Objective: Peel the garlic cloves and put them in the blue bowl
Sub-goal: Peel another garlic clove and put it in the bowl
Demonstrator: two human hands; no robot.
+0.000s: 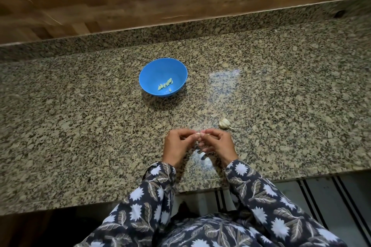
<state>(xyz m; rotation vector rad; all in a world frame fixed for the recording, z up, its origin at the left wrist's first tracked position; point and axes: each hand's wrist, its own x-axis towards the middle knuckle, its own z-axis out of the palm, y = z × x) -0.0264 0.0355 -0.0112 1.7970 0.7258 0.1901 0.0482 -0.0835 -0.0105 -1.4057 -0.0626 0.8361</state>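
We have one view: head-worn wide-angle, facing forward and steeply down onto the desk. Blue bowl lands just above mid-frame for us; left hand and right hand sit nearer the lens than the bowl, close in, wood wall beyond the bowl at frame top.
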